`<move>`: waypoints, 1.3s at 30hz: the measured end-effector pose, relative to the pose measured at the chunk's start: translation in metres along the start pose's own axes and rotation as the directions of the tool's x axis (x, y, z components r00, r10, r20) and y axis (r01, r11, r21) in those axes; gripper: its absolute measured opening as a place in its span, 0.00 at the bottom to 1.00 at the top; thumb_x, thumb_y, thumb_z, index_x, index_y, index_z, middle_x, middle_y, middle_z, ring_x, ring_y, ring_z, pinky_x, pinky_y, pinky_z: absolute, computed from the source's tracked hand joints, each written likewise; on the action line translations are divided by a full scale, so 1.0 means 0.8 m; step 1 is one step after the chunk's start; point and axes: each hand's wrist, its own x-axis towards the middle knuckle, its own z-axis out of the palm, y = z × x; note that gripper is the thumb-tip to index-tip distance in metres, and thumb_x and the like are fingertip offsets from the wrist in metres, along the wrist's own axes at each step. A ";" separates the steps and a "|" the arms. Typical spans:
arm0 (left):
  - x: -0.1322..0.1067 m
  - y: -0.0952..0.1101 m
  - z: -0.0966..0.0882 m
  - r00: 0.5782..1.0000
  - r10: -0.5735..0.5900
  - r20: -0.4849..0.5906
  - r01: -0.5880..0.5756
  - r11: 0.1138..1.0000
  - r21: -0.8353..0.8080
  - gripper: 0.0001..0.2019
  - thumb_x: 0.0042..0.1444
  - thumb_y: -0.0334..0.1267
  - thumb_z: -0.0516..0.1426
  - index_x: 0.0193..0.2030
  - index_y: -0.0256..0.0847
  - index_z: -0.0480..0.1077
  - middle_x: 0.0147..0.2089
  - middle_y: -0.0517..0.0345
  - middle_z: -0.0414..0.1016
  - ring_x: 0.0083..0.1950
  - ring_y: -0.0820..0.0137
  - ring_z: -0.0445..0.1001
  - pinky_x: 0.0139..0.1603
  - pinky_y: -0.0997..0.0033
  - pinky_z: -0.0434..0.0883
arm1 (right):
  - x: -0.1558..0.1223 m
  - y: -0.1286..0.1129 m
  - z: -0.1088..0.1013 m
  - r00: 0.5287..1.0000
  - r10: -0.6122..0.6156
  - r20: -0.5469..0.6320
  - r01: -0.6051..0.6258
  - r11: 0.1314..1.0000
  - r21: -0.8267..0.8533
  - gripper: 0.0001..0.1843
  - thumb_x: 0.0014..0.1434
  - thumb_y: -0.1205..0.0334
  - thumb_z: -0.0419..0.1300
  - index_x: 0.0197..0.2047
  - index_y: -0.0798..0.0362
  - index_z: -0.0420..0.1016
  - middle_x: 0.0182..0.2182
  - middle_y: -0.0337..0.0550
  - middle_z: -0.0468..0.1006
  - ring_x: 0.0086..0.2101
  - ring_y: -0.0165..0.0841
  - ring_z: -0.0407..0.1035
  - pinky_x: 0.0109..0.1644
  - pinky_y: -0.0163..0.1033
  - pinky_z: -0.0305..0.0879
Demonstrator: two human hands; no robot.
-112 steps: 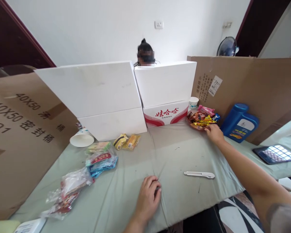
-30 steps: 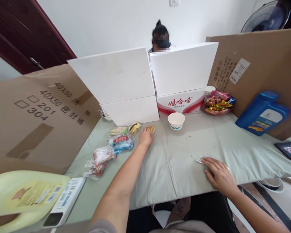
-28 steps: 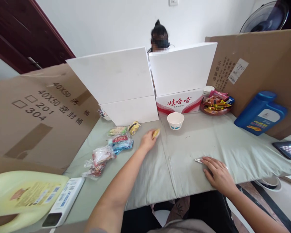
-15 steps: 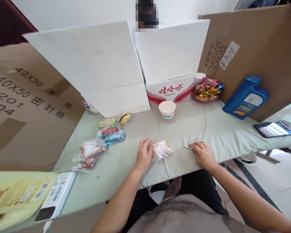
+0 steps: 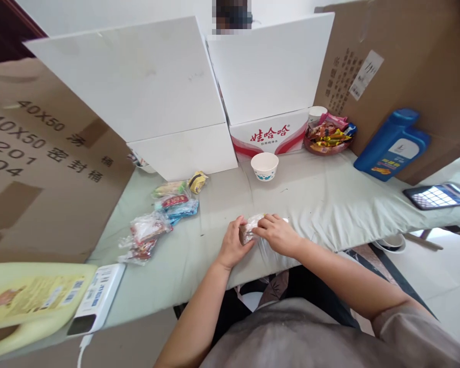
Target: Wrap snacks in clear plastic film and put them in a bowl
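1. Leftward from its earlier place, the right hand (image 5: 279, 235) has come onto the clear-wrapped packet (image 5: 250, 231), which lies near the cloth's (image 5: 218, 207) near edge and serves as clock centre.
2. The left hand (image 5: 232, 246) curls round the packet from nine o'clock, holding it.
3. From three o'clock, the right hand's bent fingers touch the packet, bunched narrow; I cannot tell how firmly they grip. A white sliver (image 5: 285, 220) shows just beyond them; whether held is unclear.
4. Paper bowl (image 5: 265, 168): between twelve and one. Yellow packet (image 5: 197, 182): ten.
5. Filled snack bowl (image 5: 327, 148): between one and two. Blue bottle (image 5: 391, 148): two. Phone (image 5: 437, 197): near three.
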 end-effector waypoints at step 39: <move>-0.010 0.015 -0.026 0.721 -0.580 -0.380 0.464 0.811 -0.356 0.09 0.56 0.44 0.56 0.37 0.40 0.67 0.30 0.59 0.71 0.30 0.71 0.71 0.33 0.70 0.71 | -0.047 0.057 0.017 0.717 0.525 -0.459 -0.488 0.848 0.208 0.12 0.63 0.63 0.49 0.42 0.53 0.74 0.37 0.50 0.77 0.40 0.43 0.69 0.47 0.49 0.64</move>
